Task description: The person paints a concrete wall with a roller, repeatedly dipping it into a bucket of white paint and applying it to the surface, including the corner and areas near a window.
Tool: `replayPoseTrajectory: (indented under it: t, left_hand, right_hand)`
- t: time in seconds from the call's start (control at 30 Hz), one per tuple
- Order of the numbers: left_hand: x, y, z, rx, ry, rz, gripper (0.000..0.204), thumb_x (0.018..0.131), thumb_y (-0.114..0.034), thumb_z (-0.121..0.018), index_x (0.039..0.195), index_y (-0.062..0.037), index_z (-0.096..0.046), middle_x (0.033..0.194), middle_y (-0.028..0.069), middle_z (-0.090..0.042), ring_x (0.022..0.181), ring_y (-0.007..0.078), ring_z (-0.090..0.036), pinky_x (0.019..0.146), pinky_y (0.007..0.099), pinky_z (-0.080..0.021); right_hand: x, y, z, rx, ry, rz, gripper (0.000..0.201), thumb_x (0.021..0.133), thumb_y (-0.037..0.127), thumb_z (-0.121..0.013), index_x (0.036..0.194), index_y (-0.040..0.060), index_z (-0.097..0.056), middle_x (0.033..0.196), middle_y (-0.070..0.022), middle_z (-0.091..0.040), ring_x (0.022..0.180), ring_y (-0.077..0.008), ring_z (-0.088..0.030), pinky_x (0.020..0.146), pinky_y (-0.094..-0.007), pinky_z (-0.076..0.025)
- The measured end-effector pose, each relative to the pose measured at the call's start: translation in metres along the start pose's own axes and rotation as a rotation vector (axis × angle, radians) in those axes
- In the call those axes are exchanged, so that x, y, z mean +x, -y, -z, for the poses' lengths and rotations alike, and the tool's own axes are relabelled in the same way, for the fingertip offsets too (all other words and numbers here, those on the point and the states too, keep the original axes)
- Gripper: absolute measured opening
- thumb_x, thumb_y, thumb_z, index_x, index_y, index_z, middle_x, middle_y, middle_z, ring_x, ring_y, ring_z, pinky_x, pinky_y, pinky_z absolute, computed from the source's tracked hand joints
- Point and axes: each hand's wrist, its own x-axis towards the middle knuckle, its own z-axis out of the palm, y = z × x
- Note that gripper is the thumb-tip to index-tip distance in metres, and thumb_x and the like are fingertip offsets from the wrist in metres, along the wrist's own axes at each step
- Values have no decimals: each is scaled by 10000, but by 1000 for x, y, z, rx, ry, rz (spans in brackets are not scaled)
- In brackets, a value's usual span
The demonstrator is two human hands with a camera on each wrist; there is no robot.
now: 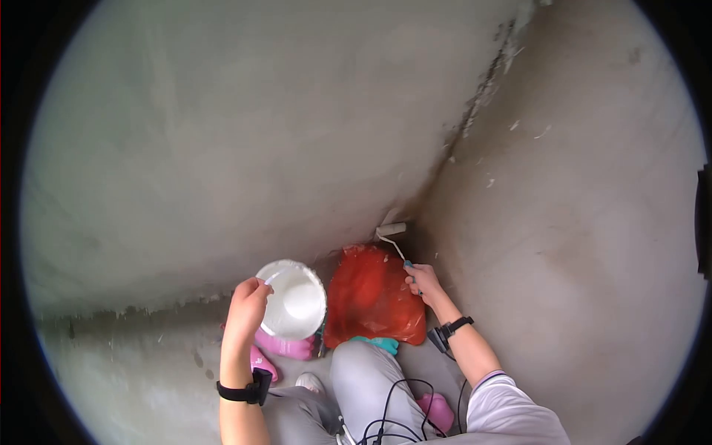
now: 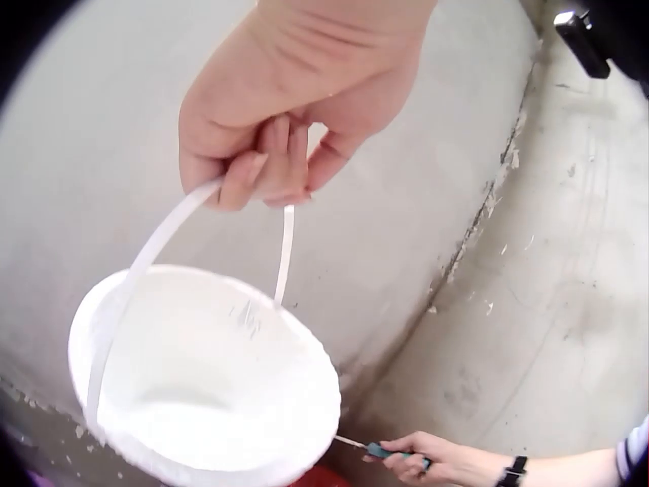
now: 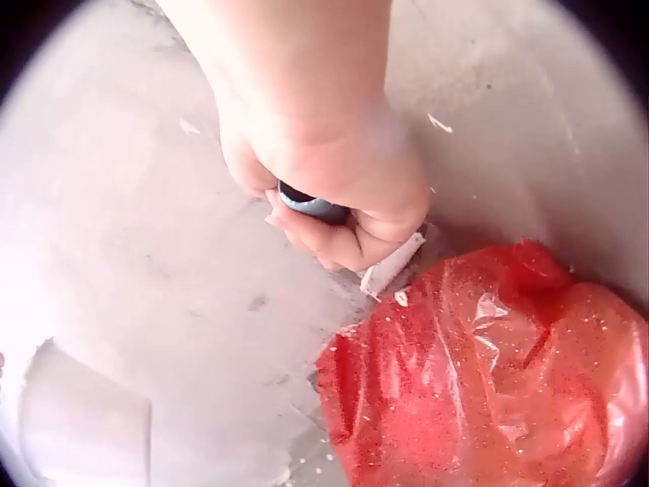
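Note:
My left hand [image 1: 250, 302] grips the thin white handle of a white bucket [image 2: 206, 370], fingers curled round it at the top. The bucket hangs tilted below, its pale inside facing up. My right hand [image 1: 424, 280] holds a paint roller [image 1: 391, 229] by its blue-green handle [image 2: 385, 451]. The roller's white sleeve lies low against the wall by the corner. In the right wrist view my right hand [image 3: 325, 193] hides most of the roller, with only the handle's end and a bit of the white sleeve [image 3: 390, 266] showing.
A red plastic bag [image 1: 374, 293] lies in the corner between the bucket and my right hand. Pink items [image 1: 285, 346] and a teal item [image 1: 380, 344] lie near my knees. Grey walls [image 1: 245, 133] meet at a rough, flaking seam. Black cables [image 1: 393, 423] cross my lap.

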Motion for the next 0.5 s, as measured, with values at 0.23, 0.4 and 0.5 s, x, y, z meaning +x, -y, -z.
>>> replayPoseTrajectory:
  t: [0.23, 0.4, 0.5]
  left_hand:
    - [10, -8, 0, 201, -37, -88, 296, 835, -214, -549, 854, 58, -663, 713, 129, -618, 718, 206, -585, 689, 334, -455]
    - [-2, 5, 16, 152, -147, -73, 293, 813, -216, -547, 837, 53, -662, 687, 123, -601, 689, 196, -562, 665, 331, -440]
    - [2, 16, 29, 7, -142, 57, 289, 809, -217, -558, 870, 48, -655, 696, 85, -579, 678, 184, -537, 663, 326, -428]
  right_hand:
    - [-104, 122, 3, 33, 13, 116, 156, 990, 221, -545, 1065, 88, -581, 637, 8, -496, 407, -31, -350, 364, -196, -272]
    - [-114, 132, -1, 141, 82, 263, 341, 993, 286, -548, 1255, 67, -552, 632, 15, -480, 397, -23, -337, 354, -184, -268]
    - [-110, 118, -9, 125, 40, 190, 296, 989, 278, -552, 1201, 71, -567, 628, 16, -479, 396, -26, -337, 352, -189, -270]
